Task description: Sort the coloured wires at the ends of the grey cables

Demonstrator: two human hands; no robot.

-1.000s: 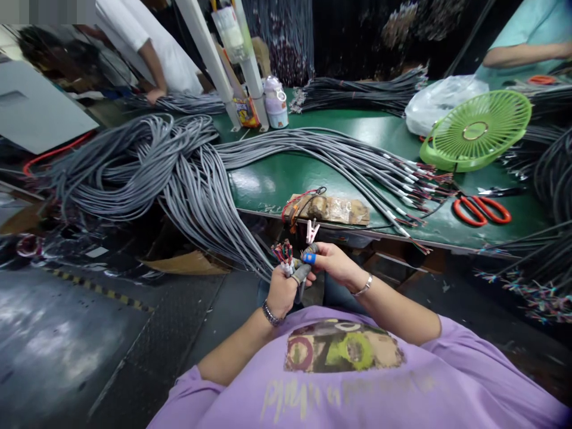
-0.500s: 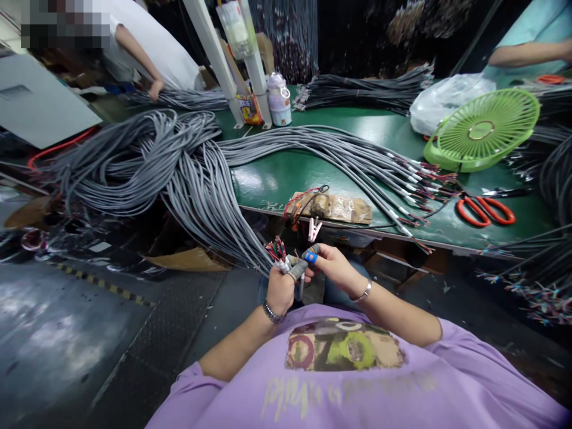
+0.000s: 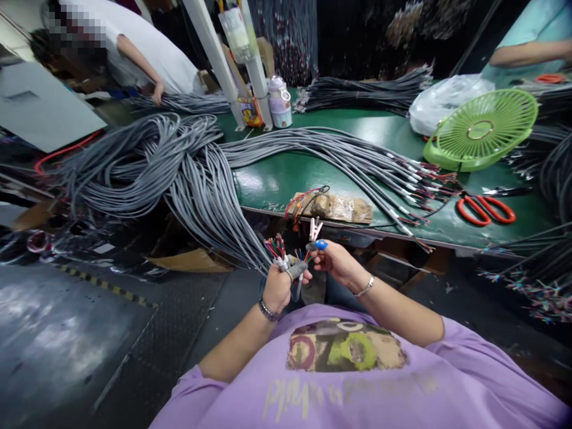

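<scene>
My left hand (image 3: 279, 287) is closed around the ends of several grey cables (image 3: 236, 232), whose stripped tips show a tuft of coloured wires (image 3: 277, 245). One cable end sticks out past the left thumb with its thin wires (image 3: 304, 256) fanned toward the right. My right hand (image 3: 333, 259), blue tape on a finger, pinches at these thin wires. Grey coverings wrap some fingertips. Just above the right fingers, a pale pink clip (image 3: 315, 229) stands at the table edge beside a taped wooden block (image 3: 342, 207).
Grey cable bundles (image 3: 134, 161) spread over the green table (image 3: 263, 182). On the right lie orange-handled scissors (image 3: 486, 211), a green fan (image 3: 482, 128) and a white plastic bag (image 3: 447, 101). A bottle (image 3: 280, 102) stands by a post. Two other people work across the table.
My right hand has moved slightly up and away from the left, and the thin coloured wires between the hands now show. The left hand keeps its hold on the cables.
</scene>
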